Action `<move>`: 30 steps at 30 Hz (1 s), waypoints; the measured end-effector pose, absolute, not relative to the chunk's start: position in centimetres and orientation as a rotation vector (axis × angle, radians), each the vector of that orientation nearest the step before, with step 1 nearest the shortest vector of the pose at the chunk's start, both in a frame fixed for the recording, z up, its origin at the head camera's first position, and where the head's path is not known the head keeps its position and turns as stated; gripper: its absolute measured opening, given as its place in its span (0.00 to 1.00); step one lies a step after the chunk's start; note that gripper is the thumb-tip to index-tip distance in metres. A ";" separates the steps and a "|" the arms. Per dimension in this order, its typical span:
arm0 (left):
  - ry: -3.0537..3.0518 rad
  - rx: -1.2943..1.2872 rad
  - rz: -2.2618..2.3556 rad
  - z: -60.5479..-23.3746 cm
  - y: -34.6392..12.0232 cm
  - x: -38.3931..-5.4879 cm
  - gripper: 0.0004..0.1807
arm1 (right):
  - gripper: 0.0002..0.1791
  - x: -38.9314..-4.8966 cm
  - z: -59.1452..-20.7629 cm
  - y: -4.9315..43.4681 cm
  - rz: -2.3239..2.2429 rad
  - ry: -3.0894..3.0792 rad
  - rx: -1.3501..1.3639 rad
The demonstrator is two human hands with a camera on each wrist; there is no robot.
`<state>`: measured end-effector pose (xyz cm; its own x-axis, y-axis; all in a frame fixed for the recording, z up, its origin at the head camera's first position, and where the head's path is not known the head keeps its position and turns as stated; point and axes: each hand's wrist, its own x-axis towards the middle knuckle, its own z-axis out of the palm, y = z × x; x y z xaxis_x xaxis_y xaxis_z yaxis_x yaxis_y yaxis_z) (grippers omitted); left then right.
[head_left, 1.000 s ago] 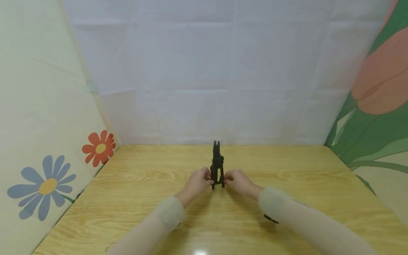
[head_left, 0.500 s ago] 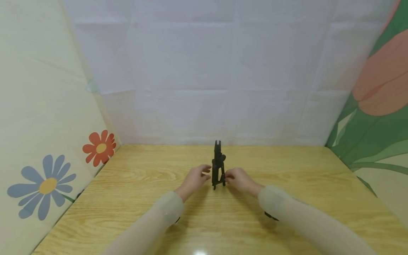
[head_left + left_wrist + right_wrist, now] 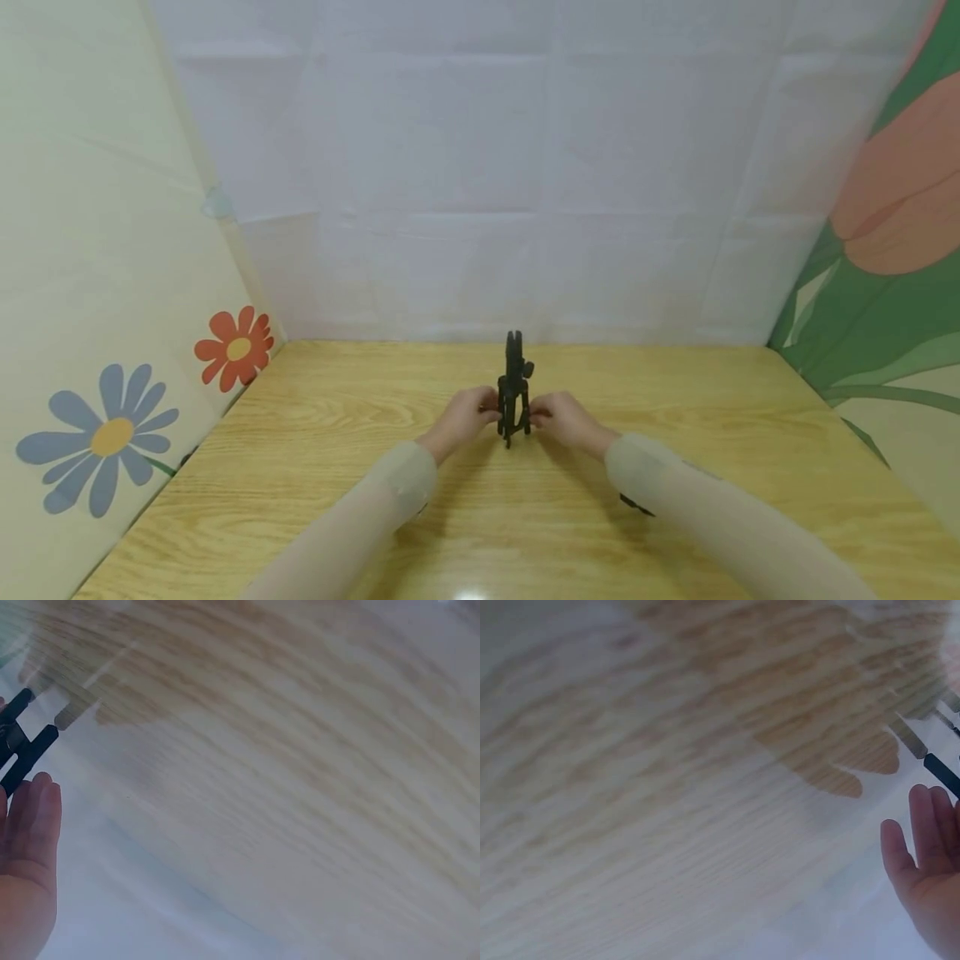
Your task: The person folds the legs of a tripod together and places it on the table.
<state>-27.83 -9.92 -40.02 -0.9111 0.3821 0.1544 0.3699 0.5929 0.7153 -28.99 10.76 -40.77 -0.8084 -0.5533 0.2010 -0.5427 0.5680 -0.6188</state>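
A small black tripod (image 3: 513, 383) stands upright on the wooden table, its legs slightly spread, a two-pronged head on top and a knob at the right. My left hand (image 3: 463, 418) holds its left leg low down, thumb and fingers closing on it. From the other side my right hand (image 3: 566, 421) pinches the right leg with thumb and index finger. In the left wrist view, dark leg ends (image 3: 37, 746) show beyond the fingers of that hand. The right wrist view has a leg tip (image 3: 939, 769) above my outer fingers; thumb and index are out of frame there.
The wood-grain table (image 3: 315, 467) reflects the hands and legs. A creased white cloth (image 3: 450, 183) hangs behind its far edge. Flower-printed panels flank it, a pale left panel (image 3: 82, 250) and a green right panel (image 3: 892, 325).
My left fingers parted from the tripod half a second ago and now meet it again. The tripod has turned a little about its upright axis and shifted slightly right. My right hand stays at its leg.
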 end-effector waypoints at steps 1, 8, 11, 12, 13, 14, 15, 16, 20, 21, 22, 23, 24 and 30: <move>2.788 0.654 1.247 -40.0 -9.9 -27.9 0.08 | 0.05 -29.0 -40.8 10.8 -1.086 2.769 -0.968; 2.767 0.699 1.278 -40.1 -10.0 -28.3 0.07 | 0.06 -29.1 -40.8 10.7 -1.067 2.782 -1.009; 2.769 0.715 1.282 -40.3 -9.9 -28.5 0.07 | 0.06 -29.2 -41.0 10.8 -1.039 2.790 -1.051; 2.773 0.724 1.276 -40.4 -9.8 -28.5 0.07 | 0.06 -29.3 -41.1 10.8 -1.029 2.792 -1.068; 2.779 0.737 1.269 -40.4 -9.8 -28.5 0.07 | 0.06 -29.3 -41.2 10.8 -1.026 2.792 -1.076; 2.790 0.749 1.256 -40.4 -9.8 -28.5 0.07 | 0.06 -29.4 -41.2 10.8 -1.017 2.797 -1.091; 2.802 0.761 1.244 -40.4 -9.7 -28.6 0.06 | 0.06 -29.4 -41.3 10.8 -1.012 2.801 -1.100; 2.814 0.774 1.229 -40.4 -9.7 -28.6 0.06 | 0.06 -29.4 -41.3 10.8 -1.006 2.808 -1.112; 2.861 0.818 1.186 -40.3 -9.8 -28.6 0.04 | 0.06 -29.3 -41.3 10.7 -0.992 2.829 -1.128; 2.873 0.821 1.176 -40.4 -9.9 -28.6 0.05 | 0.06 -29.3 -41.4 10.6 -0.986 2.832 -1.133; 2.882 0.815 1.167 -40.4 -9.9 -28.6 0.05 | 0.06 -29.3 -41.4 10.5 -0.985 2.833 -1.142; 2.890 0.815 1.160 -40.5 -10.0 -28.7 0.05 | 0.06 -29.3 -41.5 10.4 -0.984 2.834 -1.149; 2.897 0.809 1.154 -40.6 -10.1 -28.7 0.06 | 0.06 -29.4 -41.6 10.3 -0.981 2.836 -1.155; 2.891 0.806 1.172 -40.9 -10.2 -28.9 0.07 | 0.05 -29.4 -41.9 10.0 -1.008 2.877 -1.159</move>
